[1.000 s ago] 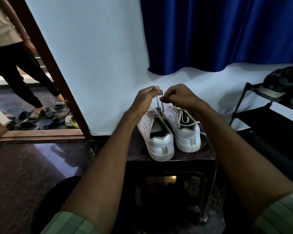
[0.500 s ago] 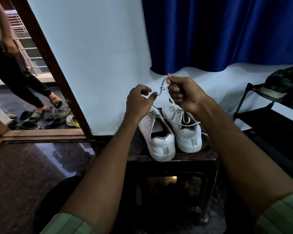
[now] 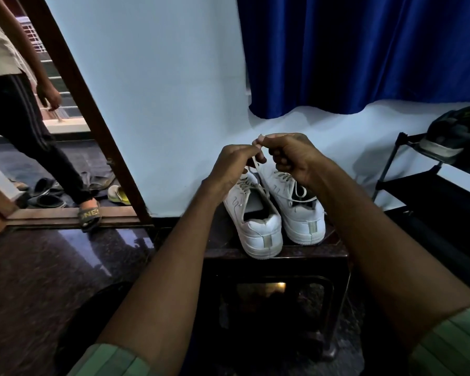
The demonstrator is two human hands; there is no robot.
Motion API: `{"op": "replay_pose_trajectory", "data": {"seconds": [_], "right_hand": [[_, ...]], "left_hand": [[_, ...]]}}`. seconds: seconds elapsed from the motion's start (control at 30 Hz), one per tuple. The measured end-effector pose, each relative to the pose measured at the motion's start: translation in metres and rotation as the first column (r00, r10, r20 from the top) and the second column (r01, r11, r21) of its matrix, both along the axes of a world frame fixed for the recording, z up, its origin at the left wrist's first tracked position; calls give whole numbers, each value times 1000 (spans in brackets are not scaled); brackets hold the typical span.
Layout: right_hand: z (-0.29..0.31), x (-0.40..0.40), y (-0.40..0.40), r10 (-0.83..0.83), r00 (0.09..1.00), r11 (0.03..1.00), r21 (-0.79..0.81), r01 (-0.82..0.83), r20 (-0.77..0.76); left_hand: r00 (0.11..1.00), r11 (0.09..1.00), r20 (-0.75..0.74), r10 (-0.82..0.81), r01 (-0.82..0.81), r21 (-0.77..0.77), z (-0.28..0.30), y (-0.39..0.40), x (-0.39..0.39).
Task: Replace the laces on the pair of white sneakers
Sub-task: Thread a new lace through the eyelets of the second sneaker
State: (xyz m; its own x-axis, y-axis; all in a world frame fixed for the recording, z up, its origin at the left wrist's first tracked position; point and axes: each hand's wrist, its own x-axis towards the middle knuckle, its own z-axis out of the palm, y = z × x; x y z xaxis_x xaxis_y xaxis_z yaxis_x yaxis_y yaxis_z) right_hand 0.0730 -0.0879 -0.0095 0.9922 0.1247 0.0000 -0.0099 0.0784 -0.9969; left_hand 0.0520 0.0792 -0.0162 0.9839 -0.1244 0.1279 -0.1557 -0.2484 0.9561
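Pinching one lace (image 3: pixel 253 165) between left hand (image 3: pixel 235 165) and right hand (image 3: pixel 289 156), centre frame; lace drops steeply to white sneakers (image 3: pixel 274 210) directly beneath on counter (image 3: pixel 334 246); hands equally near.

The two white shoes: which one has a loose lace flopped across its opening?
The right sneaker, under the right hand. A loose lace crosses its opening; the left sneaker has an uncovered opening.
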Motion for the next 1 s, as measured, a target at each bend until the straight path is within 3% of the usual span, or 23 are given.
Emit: {"op": "replay_pose_trajectory", "data": {"seconds": [0.1,0.23,0.3,0.37,0.43,0.47,0.53,0.57,0.6,0.63,0.7,0.77,0.8,0.87,1.0], "right_hand": [[-2,1,-3,-136,989,985,104,141,-54],[-4,2,-7,-304,943,933,156,323,-134],[-6,3,-9,-347,923,914,161,372,-163],[-10,7,-13,-383,906,907,113,406,-179],[-15,12,-18,-458,880,889,-51,455,-127],[-17,14,-21,-501,864,851,-207,483,-41],[-19,13,-23,-502,846,651,-566,507,180],[-20,10,-22,-471,840,532,-673,514,269],[-19,5,-20,-434,835,457,-716,527,337],[-19,3,-16,-390,832,449,-707,546,395],[-15,-1,-5,-239,868,607,-631,484,435],[-9,-4,7,-25,951,858,-482,178,307],[-9,-5,11,69,969,916,-400,33,238],[-8,-7,14,135,974,936,-347,-65,181],[-15,1,2,-62,983,926,-357,122,174]], "left_hand": [[998,978,-44,-33,23,-206,2,4,3],[989,854,-99,-112,44,-518,6,5,1],[988,812,-119,-102,14,-583,5,7,3],[988,831,-122,-90,7,-556,3,12,8],[990,872,-119,-78,10,-489,2,16,11],[990,878,-121,-68,2,-478,2,17,11],[991,863,-120,-55,-13,-505,5,19,10],[992,864,-115,-46,-18,-504,7,19,9],[994,886,-108,-25,-28,-462,8,19,9],[995,928,-98,13,-49,-369,7,18,9],[993,991,-59,98,-102,-83,2,15,8],[992,977,25,120,-122,175,-5,11,7],[992,957,65,107,-121,262,-8,10,7],[989,929,117,92,-127,347,-10,11,8],[987,905,134,87,-135,404,-9,20,12]]}}
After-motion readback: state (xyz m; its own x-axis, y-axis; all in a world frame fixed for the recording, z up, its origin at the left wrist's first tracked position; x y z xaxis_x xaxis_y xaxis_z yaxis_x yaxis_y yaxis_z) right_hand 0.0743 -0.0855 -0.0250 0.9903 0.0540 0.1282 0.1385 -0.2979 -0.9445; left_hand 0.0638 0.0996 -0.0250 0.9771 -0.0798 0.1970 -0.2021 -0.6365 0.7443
